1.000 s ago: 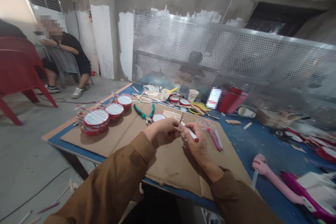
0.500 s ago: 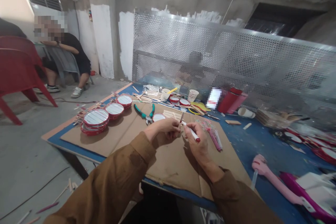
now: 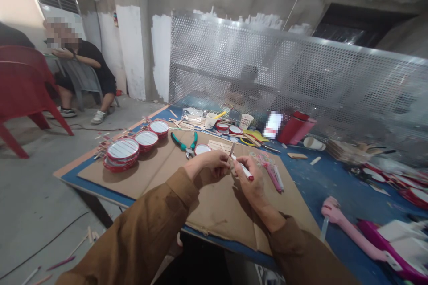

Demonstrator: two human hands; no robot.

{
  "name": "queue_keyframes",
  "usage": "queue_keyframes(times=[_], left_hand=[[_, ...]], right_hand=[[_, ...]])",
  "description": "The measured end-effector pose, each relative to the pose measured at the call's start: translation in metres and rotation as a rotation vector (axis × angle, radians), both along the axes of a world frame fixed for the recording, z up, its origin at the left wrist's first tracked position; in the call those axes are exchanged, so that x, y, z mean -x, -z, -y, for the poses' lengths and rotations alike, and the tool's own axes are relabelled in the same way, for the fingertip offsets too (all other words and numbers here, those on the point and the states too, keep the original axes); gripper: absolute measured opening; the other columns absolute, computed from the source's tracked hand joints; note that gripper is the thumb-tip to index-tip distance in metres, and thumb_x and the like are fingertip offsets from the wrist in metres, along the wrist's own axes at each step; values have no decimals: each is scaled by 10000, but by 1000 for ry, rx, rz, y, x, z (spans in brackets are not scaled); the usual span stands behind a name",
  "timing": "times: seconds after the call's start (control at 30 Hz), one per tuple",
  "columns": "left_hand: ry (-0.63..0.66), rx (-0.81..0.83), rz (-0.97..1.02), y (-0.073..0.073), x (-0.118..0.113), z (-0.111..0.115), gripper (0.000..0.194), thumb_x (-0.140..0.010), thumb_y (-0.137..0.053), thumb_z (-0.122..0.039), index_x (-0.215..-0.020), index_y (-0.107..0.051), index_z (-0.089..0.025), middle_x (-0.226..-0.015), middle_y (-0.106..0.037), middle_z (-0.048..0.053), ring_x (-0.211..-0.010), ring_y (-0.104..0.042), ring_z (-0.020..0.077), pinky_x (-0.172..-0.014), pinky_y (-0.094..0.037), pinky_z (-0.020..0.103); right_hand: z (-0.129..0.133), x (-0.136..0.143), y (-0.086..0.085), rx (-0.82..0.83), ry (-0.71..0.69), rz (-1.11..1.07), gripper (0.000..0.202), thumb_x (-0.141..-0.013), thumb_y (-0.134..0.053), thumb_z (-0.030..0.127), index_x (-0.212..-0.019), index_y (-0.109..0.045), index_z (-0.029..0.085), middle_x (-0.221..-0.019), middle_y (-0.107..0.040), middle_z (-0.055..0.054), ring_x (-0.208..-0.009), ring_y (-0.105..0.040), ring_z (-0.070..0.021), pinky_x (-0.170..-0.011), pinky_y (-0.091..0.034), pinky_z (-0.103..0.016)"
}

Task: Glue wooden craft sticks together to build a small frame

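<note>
My left hand (image 3: 217,164) pinches a thin wooden stick (image 3: 231,151) that points up from its fingers. Held in my right hand (image 3: 250,178) is a white marker (image 3: 244,169) with a red end, its other end close to the stick. Both hands are over a cardboard sheet (image 3: 214,213) on the blue table. Behind my left hand lie a round red-rimmed piece (image 3: 202,149) and pliers with teal handles (image 3: 184,144). Flat sticks (image 3: 219,144) lie just beyond my fingers.
Red-rimmed round pieces (image 3: 122,149) stand stacked at the left. Pink pens (image 3: 274,178) lie right of my hands. Farther back are paper cups (image 3: 246,121), a phone (image 3: 273,125) and a red bottle (image 3: 293,128). A pink glue gun (image 3: 351,231) lies at the right. A person (image 3: 90,60) sits far left.
My right hand and the marker have shifted very slightly left. My left hand stays in place with the stick. The seated person's head and arms have moved a little.
</note>
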State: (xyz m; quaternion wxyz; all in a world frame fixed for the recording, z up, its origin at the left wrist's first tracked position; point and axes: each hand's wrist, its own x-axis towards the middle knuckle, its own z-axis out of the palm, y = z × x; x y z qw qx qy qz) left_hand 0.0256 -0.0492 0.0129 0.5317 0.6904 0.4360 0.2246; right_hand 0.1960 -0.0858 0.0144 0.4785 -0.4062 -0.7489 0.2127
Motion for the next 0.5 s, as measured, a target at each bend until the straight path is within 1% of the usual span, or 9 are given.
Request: queue_keyframes(times=[0.13,0.27,0.5], left_hand=[[3,12,-22,-4,0,2,118,-844,-501,-187,-737,-526,-143,-540,-534,-18,-413,-493,81,-459,-421,208],[4,16,-29,-7,0,3,132,-860,-509,-213,-749,-529,-144,-536,-528,-21,-424,-488,73,-466,-418,197],[6,12,-26,-2,0,0,126,-854,-515,-209,-752,-537,-138,-543,-535,-19,-429,-491,72,-472,-425,196]], right_hand=[[0,-1,1,2,1,11,293,-875,-519,481,-903,-590,198,-701,-635,-16,-648,-587,-184,-590,-443,-293],[1,0,0,-8,-9,28,287,-879,-512,474,-904,-586,197,-712,-631,-18,-657,-583,-180,-593,-441,-289],[1,1,-1,-23,-1,21,279,-873,-517,472,-876,-584,200,-698,-624,-25,-659,-577,-190,-590,-447,-300]])
